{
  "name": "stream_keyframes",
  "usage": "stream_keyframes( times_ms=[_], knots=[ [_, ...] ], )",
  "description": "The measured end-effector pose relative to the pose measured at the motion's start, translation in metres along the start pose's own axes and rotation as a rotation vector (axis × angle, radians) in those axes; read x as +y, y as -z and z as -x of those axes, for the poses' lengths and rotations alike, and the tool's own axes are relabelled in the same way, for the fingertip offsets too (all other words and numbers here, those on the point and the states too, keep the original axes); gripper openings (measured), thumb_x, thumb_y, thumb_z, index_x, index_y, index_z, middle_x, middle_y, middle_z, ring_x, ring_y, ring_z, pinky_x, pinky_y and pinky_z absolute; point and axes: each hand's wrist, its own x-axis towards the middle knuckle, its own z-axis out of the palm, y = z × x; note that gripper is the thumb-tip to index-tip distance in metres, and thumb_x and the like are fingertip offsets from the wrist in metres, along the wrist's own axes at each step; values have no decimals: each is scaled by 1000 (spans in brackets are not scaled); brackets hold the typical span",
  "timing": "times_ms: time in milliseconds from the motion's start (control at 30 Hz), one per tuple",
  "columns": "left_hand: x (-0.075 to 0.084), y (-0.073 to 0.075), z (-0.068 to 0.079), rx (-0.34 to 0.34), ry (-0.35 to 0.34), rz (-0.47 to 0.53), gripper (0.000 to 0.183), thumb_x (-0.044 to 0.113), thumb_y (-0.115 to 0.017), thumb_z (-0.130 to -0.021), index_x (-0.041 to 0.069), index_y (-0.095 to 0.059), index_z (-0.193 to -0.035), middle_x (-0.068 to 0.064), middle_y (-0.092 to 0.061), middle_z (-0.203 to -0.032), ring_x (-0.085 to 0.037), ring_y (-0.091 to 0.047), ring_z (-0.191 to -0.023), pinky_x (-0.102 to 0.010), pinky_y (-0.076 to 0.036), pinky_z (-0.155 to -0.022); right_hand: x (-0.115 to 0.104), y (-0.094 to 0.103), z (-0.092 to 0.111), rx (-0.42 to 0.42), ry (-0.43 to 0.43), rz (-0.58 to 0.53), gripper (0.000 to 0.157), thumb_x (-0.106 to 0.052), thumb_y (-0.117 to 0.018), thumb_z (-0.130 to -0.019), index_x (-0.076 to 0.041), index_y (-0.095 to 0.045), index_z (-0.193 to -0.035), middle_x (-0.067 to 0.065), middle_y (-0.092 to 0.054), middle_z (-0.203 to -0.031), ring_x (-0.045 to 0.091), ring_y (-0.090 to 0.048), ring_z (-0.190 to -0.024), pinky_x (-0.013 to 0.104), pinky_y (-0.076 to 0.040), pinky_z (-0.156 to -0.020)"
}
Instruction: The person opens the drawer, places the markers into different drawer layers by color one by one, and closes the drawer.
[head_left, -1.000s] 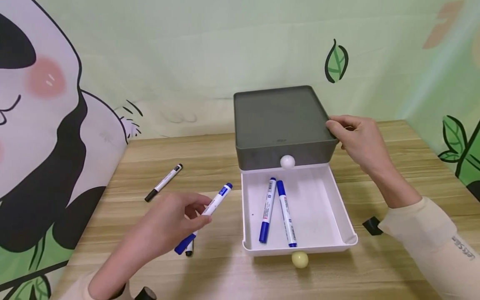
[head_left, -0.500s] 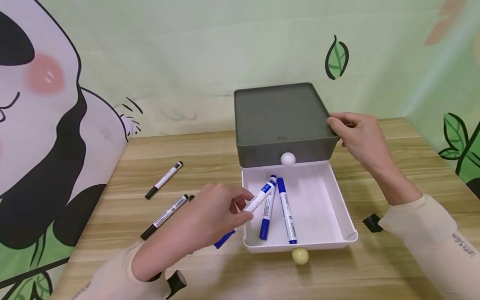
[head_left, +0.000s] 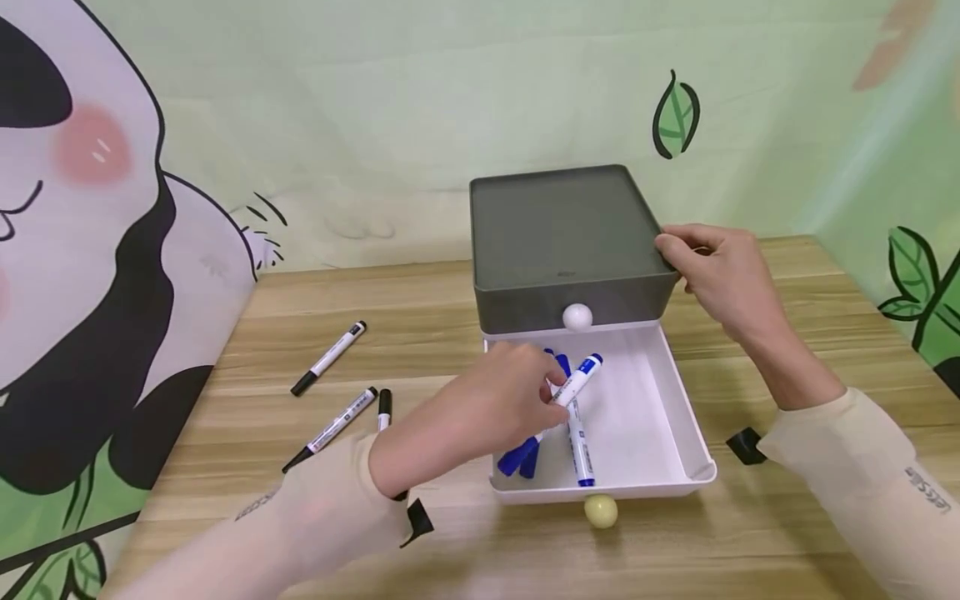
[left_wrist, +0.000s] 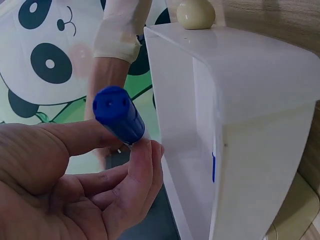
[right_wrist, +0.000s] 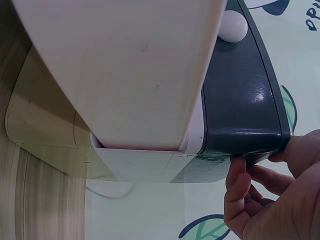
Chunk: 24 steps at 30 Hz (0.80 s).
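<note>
My left hand pinches a blue-capped whiteboard marker between thumb and fingers, over the left part of an extended white drawer. From the left wrist view, the blue cap of this marker points at the camera. Inside the drawer lie two more blue markers; one is largely visible, the other mostly behind the left hand. My right hand grips the right edge of the dark grey top of the drawer box, thumb above and fingers underneath.
Left of the drawer, several black-capped markers lie on the wooden table, including one at the back and one partly covered by the left sleeve. A yellow knob juts from the drawer front, and a white knob from the grey section.
The left hand has carried the blue marker rightward from beside the drawer to over its inside. Black markers on the table have come into sight behind it. The right hand keeps its hold.
</note>
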Motion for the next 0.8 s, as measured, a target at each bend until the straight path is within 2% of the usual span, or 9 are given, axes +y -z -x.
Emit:
stream_keyframes(
  times_ms=[133,267,433,567,700,800],
  knots=[
    [5,-3,-8,-5,6,-15,26,18,-78,-95,5,-75,-117,-4,-71,-92,-11,-63,-63,-20,-51,-55,-1,-1,0,2,3,0,44,-36,-61,-103,-3,-71,-131,16,-69,-115,10,-57,-74,19,-49,-61],
    [11,-6,-16,-14,14,-48,28,21,-78,-95,7,-75,-119,-2,-71,-95,-11,-63,-71,-19,-52,-58,-1,-2,0,5,5,-1,44,-35,-61,-103,-3,-71,-130,13,-69,-112,9,-57,-73,20,-49,-60],
    [16,-10,-28,-11,-1,-76,22,23,-78,-94,7,-77,-110,-3,-68,-89,-14,-62,-76,-21,-50,-57,0,-3,1,6,-6,-4,44,-36,-61,-103,-3,-71,-131,11,-69,-111,10,-56,-73,20,-49,-60],
    [19,-16,-34,-8,-5,-66,21,22,-78,-94,5,-76,-108,-4,-66,-94,-13,-61,-79,-20,-50,-59,0,-2,1,10,-8,-4,44,-36,-61,-103,-3,-70,-132,10,-68,-111,11,-56,-74,20,-49,-61],
    [21,-22,-38,-1,-15,-61,19,19,-78,-94,4,-75,-105,-3,-65,-93,-12,-60,-76,-19,-49,-60,-1,-2,1,10,-3,-7,44,-36,-62,-103,-3,-71,-131,8,-69,-109,10,-56,-73,20,-49,-60],
    [22,-25,-39,12,-37,-62,15,19,-77,-94,6,-73,-90,-2,-62,-79,-10,-59,-65,-19,-47,-54,-1,-2,1,12,3,-7,43,-35,-62,-103,-3,-71,-130,6,-70,-106,10,-56,-72,20,-49,-60]
  ],
)
